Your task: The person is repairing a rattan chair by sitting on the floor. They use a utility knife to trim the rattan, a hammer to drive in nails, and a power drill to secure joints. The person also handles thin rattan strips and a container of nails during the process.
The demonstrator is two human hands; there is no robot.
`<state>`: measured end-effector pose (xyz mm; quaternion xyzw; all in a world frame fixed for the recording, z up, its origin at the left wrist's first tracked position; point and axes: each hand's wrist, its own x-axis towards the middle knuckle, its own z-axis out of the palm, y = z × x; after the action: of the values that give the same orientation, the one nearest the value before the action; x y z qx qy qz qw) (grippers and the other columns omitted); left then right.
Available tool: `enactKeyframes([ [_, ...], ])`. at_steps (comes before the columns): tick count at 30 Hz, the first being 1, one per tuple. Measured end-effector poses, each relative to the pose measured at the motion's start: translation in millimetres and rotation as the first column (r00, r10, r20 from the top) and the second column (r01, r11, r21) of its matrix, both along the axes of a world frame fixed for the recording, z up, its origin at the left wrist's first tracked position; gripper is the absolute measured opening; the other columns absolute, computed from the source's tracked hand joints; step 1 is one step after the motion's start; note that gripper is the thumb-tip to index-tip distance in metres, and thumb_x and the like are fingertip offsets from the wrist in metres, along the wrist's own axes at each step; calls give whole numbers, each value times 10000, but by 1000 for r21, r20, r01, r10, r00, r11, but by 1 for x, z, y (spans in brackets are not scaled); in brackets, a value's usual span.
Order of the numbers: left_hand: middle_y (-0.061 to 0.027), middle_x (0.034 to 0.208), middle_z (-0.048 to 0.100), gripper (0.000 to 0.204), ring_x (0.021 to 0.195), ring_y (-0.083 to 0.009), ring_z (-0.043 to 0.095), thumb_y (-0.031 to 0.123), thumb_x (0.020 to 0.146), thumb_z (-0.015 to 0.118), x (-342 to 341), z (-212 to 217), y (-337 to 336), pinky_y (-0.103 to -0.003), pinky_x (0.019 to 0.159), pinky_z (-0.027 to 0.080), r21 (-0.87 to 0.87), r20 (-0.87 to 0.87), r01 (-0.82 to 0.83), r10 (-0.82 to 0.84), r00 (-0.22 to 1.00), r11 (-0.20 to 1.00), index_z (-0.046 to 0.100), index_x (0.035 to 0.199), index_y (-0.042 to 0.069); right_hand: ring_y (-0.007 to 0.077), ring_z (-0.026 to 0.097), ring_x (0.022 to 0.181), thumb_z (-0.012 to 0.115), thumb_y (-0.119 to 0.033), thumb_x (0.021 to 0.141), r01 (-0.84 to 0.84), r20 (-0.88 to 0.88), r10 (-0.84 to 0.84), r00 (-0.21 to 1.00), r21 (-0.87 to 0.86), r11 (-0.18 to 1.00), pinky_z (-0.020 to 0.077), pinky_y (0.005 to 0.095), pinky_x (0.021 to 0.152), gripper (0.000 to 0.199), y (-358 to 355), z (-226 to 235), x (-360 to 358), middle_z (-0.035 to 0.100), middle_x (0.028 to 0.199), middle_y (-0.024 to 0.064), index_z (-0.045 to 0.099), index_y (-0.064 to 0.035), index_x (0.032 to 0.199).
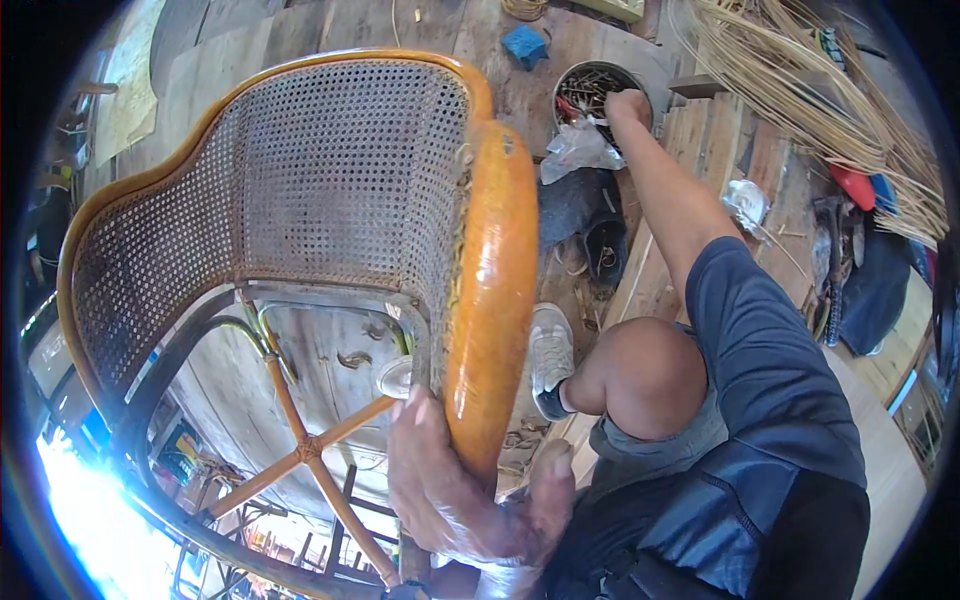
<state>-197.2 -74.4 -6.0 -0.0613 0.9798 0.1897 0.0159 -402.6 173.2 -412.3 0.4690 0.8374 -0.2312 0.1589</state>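
A rattan chair (pixel 490 300) with a woven cane back (pixel 320 180) and a glossy orange-brown frame stands to the left. My left hand (pixel 460 500) cups the near end of its armrest, fingers on one side and thumb on the other. Farther off, my right arm stretches out to a round metal bowl (pixel 640 80) of small brown pieces (pixel 597 88), too small to name. My right hand (pixel 628 106) dips in at the bowl's right side, its fingers bent and their tips hidden. A clear plastic bag (pixel 582 150) hangs at the bowl's near rim.
Bundled cane strips (pixel 800 80) lie at the far right, near a red object (pixel 852 186). Dark cloth (pixel 575 205) rests below the bowl. A blue block (pixel 524 46) sits on the plank floor. Crossed stretchers (pixel 310 450) brace the chair. Bright light glares at lower left.
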Motion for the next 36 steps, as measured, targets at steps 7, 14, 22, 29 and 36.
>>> enactKeyframes([
  [7, -254, 1108, 570, 660, 1001, -400, 573, 381, 816, 648, 2, -9, 0, -457, 864, 457, -64, -29, 3, -4, 1000, 998, 457, 1241, -87, 309, 652, 857, 576, -271, 866, -7, -517, -47, 855, -101, 995, 503, 414, 749, 306, 5, 7, 39, 666, 923, 197, 669, 11, 940],
  [14, -199, 1072, 609, 502, 949, -366, 595, 318, 857, 611, 5, -2, 10, -455, 829, 453, -131, -94, -128, 116, 989, 983, 511, 1232, 1, 110, 599, 594, 478, -229, 971, -152, -262, -498, 827, -956, 251, 462, 231, 451, 165, -18, 165, 95, 577, 747, 29, 548, -81, 985],
  [22, -233, 1089, 615, 462, 989, -398, 602, 387, 946, 479, 12, 10, 18, -436, 806, 464, 107, -67, -213, 221, 973, 971, 530, 1233, 29, 107, 560, 487, 519, -190, 938, -267, -286, -142, 948, -954, 138, 443, 235, 398, 145, -17, 269, 188, 563, 660, 21, 548, -68, 865],
  [29, -193, 1020, 630, 398, 886, -370, 622, 314, 898, 570, 14, -9, 12, -446, 745, 487, -141, -256, -103, 65, 965, 985, 552, 1180, 35, 142, 544, 470, 528, -192, 906, -44, -98, -315, 944, -984, 174, 433, 283, 374, 145, -13, 210, 179, 559, 662, 33, 543, -65, 837],
  [36, -222, 1006, 618, 458, 880, -390, 611, 298, 846, 631, 8, -7, 23, -444, 756, 479, -118, -191, -116, 92, 977, 986, 535, 1195, 17, 149, 547, 488, 485, -169, 896, 152, -28, -543, 839, -947, 283, 425, 278, 363, 137, -5, 128, 123, 553, 685, 55, 546, -48, 876],
])
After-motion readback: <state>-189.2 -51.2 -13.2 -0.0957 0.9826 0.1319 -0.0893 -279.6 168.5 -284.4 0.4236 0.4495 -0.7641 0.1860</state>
